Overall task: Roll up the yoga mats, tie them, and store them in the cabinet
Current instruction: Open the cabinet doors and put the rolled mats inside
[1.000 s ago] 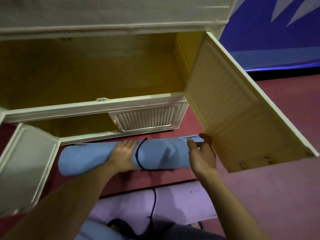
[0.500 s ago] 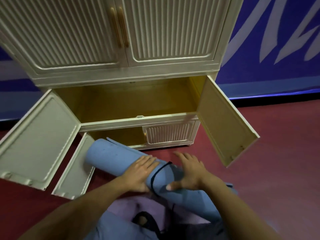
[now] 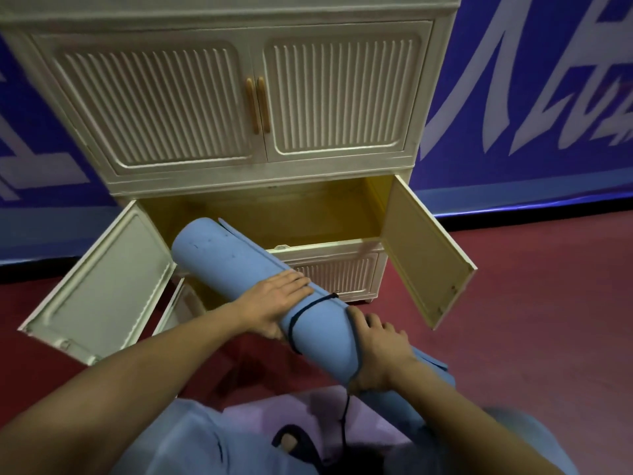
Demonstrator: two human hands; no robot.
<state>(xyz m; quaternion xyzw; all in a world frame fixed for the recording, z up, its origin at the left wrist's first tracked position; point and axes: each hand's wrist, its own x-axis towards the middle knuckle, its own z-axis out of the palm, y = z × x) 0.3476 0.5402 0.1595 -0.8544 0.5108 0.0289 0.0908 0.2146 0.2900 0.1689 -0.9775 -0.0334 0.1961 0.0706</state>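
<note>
the floor [image 3: 534, 320] was dark red and smooth, running back to a blue wall [image 3: 548, 80] painted with large white lettering and edged with a black skirting strip. against that wall stood a cream cabinet [image 3: 239, 173] with ribbed panels: its two upper doors were closed, with paired wooden handles [image 3: 257, 104] at the middle, while the compartment beneath stood open, yellowish inside, its left door [image 3: 102, 289] and right door [image 3: 424, 252] swung wide. lower still, a ribbed bottom panel [image 3: 337, 275] showed behind the mat.

a rolled blue yoga mat [image 3: 239, 258] was held tilted in the air in front of the open compartment, its far end raised toward the opening and its near end low by the person's lap. a black cord [image 3: 305, 311] circled it near the middle. the left hand [image 3: 274, 303] lay over the roll just beyond the cord, fingers fairly straight on top and thumb tucked beneath. the right hand [image 3: 378, 351] gripped the near part, fingers curled round it, with a loose end of cord hanging below. a lilac mat [image 3: 308, 409] lay on the floor by the person's knees.
</note>
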